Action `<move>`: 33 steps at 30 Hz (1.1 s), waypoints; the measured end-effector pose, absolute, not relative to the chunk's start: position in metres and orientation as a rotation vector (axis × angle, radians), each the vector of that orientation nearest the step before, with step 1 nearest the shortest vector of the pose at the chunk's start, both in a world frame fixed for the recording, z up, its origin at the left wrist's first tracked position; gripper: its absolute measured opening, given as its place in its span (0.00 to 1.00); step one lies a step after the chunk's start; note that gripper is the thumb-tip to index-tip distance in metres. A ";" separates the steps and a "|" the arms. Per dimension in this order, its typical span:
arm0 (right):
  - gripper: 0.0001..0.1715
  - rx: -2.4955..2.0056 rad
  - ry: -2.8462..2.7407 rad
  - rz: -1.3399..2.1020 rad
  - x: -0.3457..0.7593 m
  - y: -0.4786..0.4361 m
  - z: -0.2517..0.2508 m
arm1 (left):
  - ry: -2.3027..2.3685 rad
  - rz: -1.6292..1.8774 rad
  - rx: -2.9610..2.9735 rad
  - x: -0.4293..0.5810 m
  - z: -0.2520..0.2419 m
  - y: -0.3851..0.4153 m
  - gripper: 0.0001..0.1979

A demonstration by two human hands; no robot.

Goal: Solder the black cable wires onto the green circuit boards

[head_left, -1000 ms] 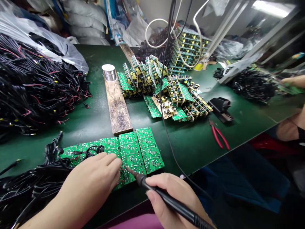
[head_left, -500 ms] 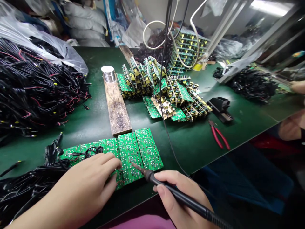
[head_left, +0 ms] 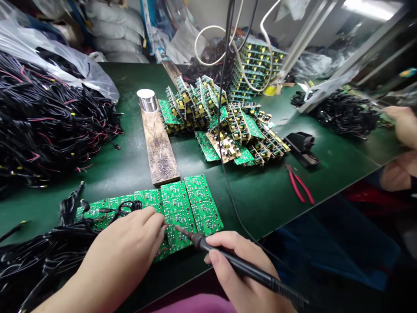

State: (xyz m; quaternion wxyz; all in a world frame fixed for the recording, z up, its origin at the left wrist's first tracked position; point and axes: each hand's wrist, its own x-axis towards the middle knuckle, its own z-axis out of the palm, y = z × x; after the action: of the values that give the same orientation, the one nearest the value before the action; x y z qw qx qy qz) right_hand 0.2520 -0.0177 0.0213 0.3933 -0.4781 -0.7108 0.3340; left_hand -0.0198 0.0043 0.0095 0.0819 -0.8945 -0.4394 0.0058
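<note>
A soldering iron (head_left: 241, 265) rests in my right hand (head_left: 244, 269), gripped like a pen. Its tip points left, on or just above a green circuit board (head_left: 177, 204) in the row before me. My left hand (head_left: 130, 237) is closed in a pinch over the boards left of the tip. A thin wire end (head_left: 166, 224) pokes out at its fingertips, close to the iron's tip. Black cables (head_left: 52, 248) lie beside and under that hand, and one coiled cable (head_left: 128, 208) sits on the boards behind it.
Behind the row lie a solder-spotted wooden strip (head_left: 161, 152) with a metal cylinder (head_left: 147, 101) and a heap of boards (head_left: 202, 108). Red-handled cutters (head_left: 298, 184) and a black holder (head_left: 302, 148) are right. A cable pile (head_left: 48, 121) stands left. A co-worker's hand (head_left: 404, 126) shows far right.
My left fingers have closed into a pinch, with a wire end now showing. The iron has shifted slightly left and down. At far right, the co-worker's hand has moved left.
</note>
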 end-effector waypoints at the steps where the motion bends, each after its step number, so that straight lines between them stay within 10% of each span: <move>1: 0.11 -1.217 -1.797 0.861 0.251 -0.017 0.021 | -1.310 0.040 -2.688 -0.021 0.010 0.005 0.20; 33: 0.08 -1.290 -1.732 0.966 0.255 -0.008 0.033 | -1.394 0.014 -2.740 -0.024 0.005 0.007 0.12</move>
State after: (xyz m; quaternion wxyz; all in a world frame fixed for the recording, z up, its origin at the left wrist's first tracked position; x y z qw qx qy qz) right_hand 0.2547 -0.0080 0.0326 0.3783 -0.5046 -0.6777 0.3781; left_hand -0.0238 0.0066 0.0054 0.0336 -0.8909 -0.4530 0.0044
